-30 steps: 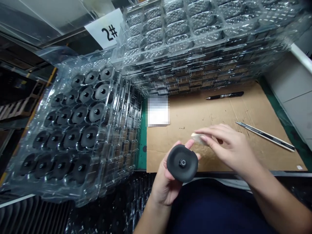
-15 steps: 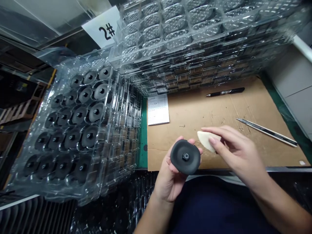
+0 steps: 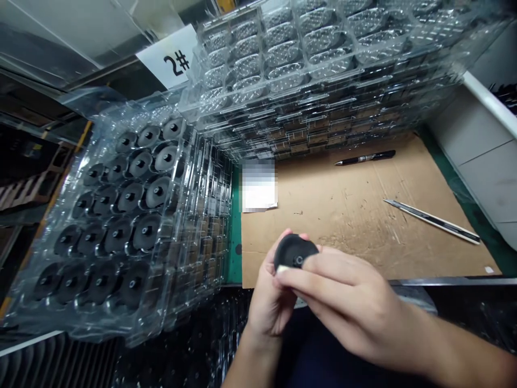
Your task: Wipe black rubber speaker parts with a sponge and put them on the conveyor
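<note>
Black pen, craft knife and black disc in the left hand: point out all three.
Black pen (image 3: 365, 158): head view, middle of its barrel.
Craft knife (image 3: 433, 221): head view, middle of its handle.
Black disc (image 3: 291, 251): head view, its dished face, beside the central stud.

I now see the right hand (image 3: 351, 302) over the black disc (image 3: 288, 249).
Half a second ago I had them apart; now the hand covers the disc's lower right. The white pad (image 3: 281, 269), then plainly visible, shows me only a small tip at the near rim.
</note>
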A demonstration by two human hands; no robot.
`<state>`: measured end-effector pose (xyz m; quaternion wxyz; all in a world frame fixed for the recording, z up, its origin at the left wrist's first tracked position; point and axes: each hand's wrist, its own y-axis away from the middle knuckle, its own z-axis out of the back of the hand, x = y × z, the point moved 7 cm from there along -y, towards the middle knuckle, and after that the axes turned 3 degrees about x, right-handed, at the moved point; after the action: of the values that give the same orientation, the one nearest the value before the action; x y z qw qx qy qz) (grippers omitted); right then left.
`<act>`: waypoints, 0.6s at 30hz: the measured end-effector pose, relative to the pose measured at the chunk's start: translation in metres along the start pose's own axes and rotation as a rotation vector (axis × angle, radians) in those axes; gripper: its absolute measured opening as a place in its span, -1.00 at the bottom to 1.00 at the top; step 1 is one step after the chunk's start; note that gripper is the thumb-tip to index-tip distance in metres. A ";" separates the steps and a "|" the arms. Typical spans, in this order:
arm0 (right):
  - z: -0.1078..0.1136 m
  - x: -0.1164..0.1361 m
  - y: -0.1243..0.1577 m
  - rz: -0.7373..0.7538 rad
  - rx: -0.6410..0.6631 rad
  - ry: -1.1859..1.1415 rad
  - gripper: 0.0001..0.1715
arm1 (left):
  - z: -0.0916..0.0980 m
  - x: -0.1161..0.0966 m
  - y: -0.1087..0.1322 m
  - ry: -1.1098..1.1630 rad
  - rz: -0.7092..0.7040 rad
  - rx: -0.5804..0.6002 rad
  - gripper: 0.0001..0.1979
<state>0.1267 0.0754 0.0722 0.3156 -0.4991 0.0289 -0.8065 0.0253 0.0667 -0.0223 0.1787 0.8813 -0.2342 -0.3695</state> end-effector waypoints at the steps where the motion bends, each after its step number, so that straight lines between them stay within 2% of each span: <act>1: -0.002 -0.002 0.005 -0.025 0.066 -0.019 -0.62 | 0.000 -0.004 0.000 -0.009 -0.030 0.025 -0.45; 3: 0.002 -0.011 0.015 -0.128 0.101 0.036 -0.65 | 0.001 -0.005 0.000 -0.040 -0.029 0.063 -0.36; 5: 0.013 -0.019 0.018 -0.220 0.022 0.194 -0.69 | 0.005 -0.001 -0.001 -0.075 0.001 0.048 -0.32; 6: 0.017 -0.020 0.017 -0.219 -0.023 0.267 -0.71 | 0.007 0.002 -0.001 -0.086 0.022 0.038 -0.30; 8: 0.020 -0.017 0.009 -0.098 -0.063 0.322 -0.72 | 0.008 0.008 -0.001 -0.090 0.064 0.026 -0.31; 10: 0.018 -0.018 0.001 0.014 -0.060 0.222 -0.69 | 0.005 0.013 0.001 -0.075 0.105 0.056 -0.34; 11: 0.019 -0.025 -0.001 -0.003 -0.065 0.138 -0.68 | 0.003 0.015 0.002 -0.056 0.125 0.084 -0.35; 12: 0.019 -0.035 -0.001 -0.075 -0.074 0.053 -0.68 | 0.001 0.016 0.004 -0.028 0.143 0.116 -0.34; 14: 0.018 -0.062 0.008 -0.308 -0.102 -0.084 -0.70 | -0.004 0.018 0.007 0.049 0.171 0.176 -0.33; 16: 0.013 -0.085 0.026 -0.513 -0.140 -0.176 -0.74 | -0.007 0.019 0.010 0.129 0.192 0.212 -0.34; 18: 0.007 -0.101 0.048 -0.652 -0.201 -0.271 -0.74 | -0.010 0.020 0.011 0.188 0.213 0.233 -0.37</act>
<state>0.1862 0.0932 -0.0205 -0.0080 -0.6130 -0.0947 -0.7844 0.0419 0.0476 -0.0217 0.1347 0.8968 -0.3496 -0.2351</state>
